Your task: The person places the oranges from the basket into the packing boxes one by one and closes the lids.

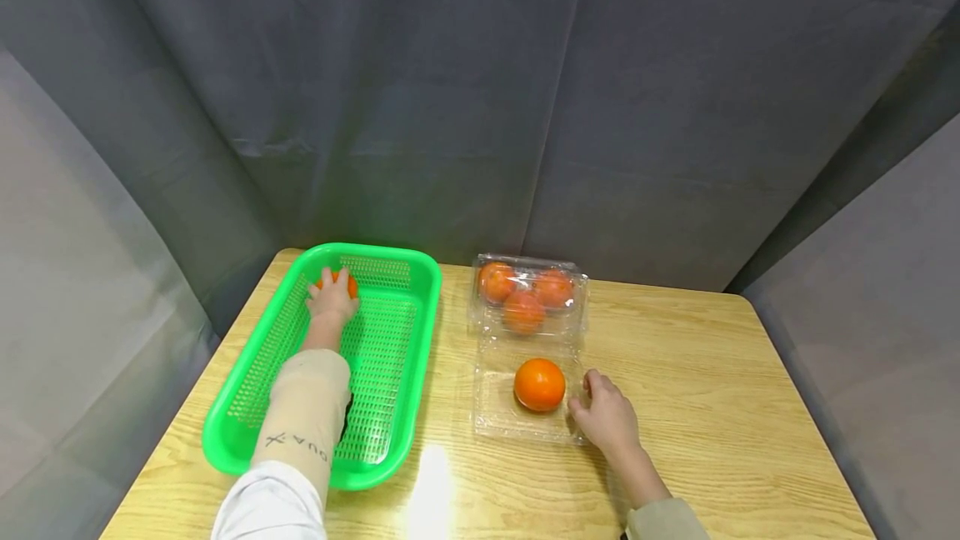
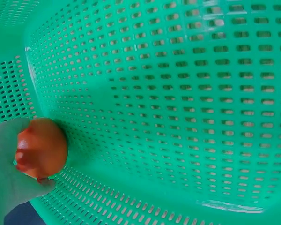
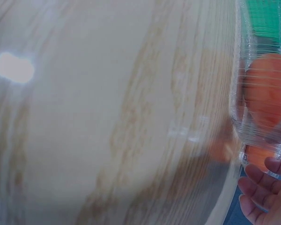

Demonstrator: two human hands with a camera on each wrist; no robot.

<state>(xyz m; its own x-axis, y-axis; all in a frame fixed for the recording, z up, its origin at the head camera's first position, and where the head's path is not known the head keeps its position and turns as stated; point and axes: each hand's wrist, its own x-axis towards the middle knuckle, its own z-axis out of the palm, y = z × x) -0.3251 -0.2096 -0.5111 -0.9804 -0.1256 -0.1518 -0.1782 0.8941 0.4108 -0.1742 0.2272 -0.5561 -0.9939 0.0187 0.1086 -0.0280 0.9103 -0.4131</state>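
Note:
My left hand (image 1: 332, 302) reaches into the far left corner of a green basket (image 1: 431, 307). Its fingers and thumb curl round an orange (image 2: 49, 145), low against the perforated wall. My right hand (image 1: 609, 417) is beside the near right edge of an unfolded clear plastic clamshell box (image 1: 495, 422), fingers loosely bent and holding nothing. A single orange (image 1: 539, 385) lies on the near half of the box, just left of my right fingertips. Three more oranges (image 1: 523, 312) sit together in its far half, seen through shiny plastic.
The basket stands on the left of a wooden table (image 1: 697, 382), the clamshell box near the middle. A grey curtain (image 1: 420, 107) hangs behind the table's back edge, and pale grey cloth panels (image 1: 82, 290) flank both sides.

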